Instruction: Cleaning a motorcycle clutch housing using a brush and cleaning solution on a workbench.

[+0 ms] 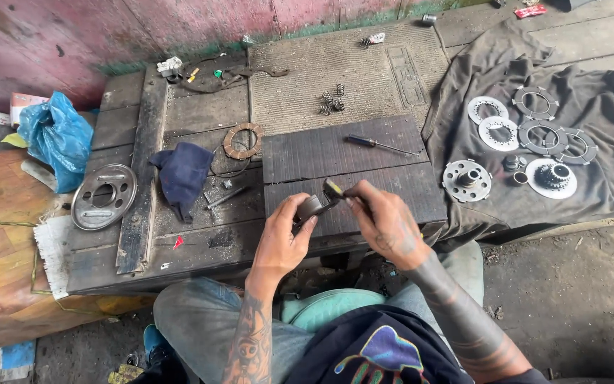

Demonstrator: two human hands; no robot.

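While the left hand [282,238] grips a small dark metal part [312,207] above the bench [179,242], the right hand [385,224] pinches a yellow-tipped tool [333,189] against it; one screwdriver [378,144], five clutch plates [527,128] lie beyond.

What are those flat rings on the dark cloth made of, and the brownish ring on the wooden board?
The flat rings look like bare metal: pale grey with a dull sheen. The brownish ring seems to be a matte friction lining or rusted metal; its rough brown face leaves that open.

Wooden platform [200,245]: screwdriver [378,144], blue rag [181,175], friction ring [242,140], springs [332,100].
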